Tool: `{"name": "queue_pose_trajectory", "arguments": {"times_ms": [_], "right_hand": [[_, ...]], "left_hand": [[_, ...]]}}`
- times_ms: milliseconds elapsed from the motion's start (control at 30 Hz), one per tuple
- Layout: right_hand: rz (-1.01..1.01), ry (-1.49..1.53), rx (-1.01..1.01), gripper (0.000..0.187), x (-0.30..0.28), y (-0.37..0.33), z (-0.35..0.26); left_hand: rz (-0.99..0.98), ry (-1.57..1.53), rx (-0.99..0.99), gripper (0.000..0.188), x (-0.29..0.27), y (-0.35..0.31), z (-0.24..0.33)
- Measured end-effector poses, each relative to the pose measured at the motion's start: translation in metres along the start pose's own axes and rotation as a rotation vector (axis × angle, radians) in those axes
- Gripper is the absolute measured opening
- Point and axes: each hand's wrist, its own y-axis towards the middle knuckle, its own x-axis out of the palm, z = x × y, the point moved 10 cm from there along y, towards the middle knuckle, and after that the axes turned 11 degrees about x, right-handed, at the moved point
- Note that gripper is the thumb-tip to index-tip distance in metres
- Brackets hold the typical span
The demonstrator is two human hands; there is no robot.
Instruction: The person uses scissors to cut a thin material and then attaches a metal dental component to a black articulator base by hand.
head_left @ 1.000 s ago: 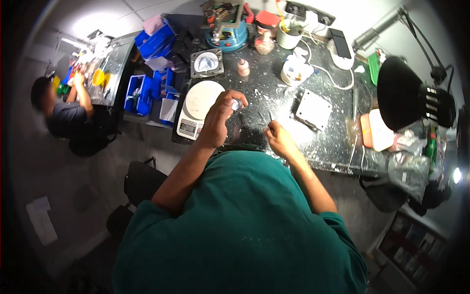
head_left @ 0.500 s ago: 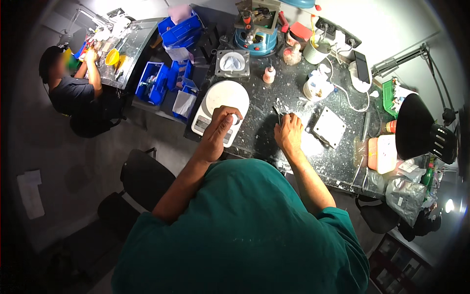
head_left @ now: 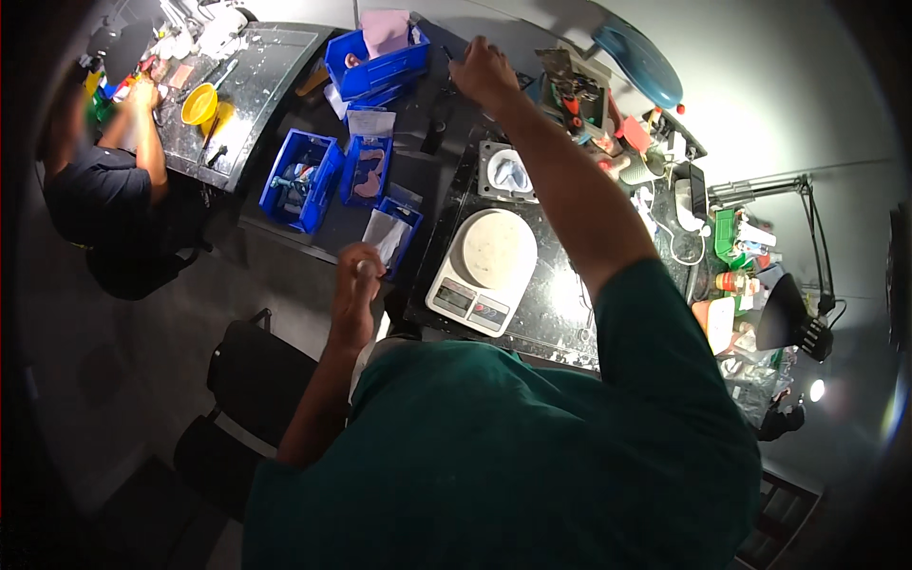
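Observation:
My left hand (head_left: 357,299) is closed around a small whitish object (head_left: 363,270), mostly hidden by the fingers. It hovers left of the white digital scale (head_left: 454,302), in front of a blue bin holding white sheets (head_left: 387,234). My right arm stretches far forward over the bench. At its end my right hand (head_left: 486,76) has bent fingers, with a thin dark thing (head_left: 448,55) at the fingertips, too small to name. A square grey mould (head_left: 492,190) with a pale oval hollow sits behind the scale, under the right forearm.
Blue bins (head_left: 302,180) stand left of the black bench, and a large blue bin (head_left: 380,71) with pink sheets is behind them. A co-worker (head_left: 104,180) sits far left near a yellow bowl (head_left: 199,104). A desk lamp (head_left: 793,318) and clutter line the right.
My right hand has left the bench by the thin tool and reached far forward. My left hand has moved from above the scale to its left. The whole view has shifted left.

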Motion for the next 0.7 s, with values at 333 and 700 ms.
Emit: {"name": "queue_pose_trajectory", "arguments": {"times_ms": [333,700], "right_hand": [[-0.301,-0.229,0.114,0.038,0.144,0.084,-0.011],[-0.429,0.11,0.107,0.032,0.05,0.072,-0.036]], "left_hand": [[0.424,0.118,-0.044,0.025,-0.115,-0.045,0.008],[0.173,-0.018,-0.126,0.037,-0.094,0.025,-0.004]]}}
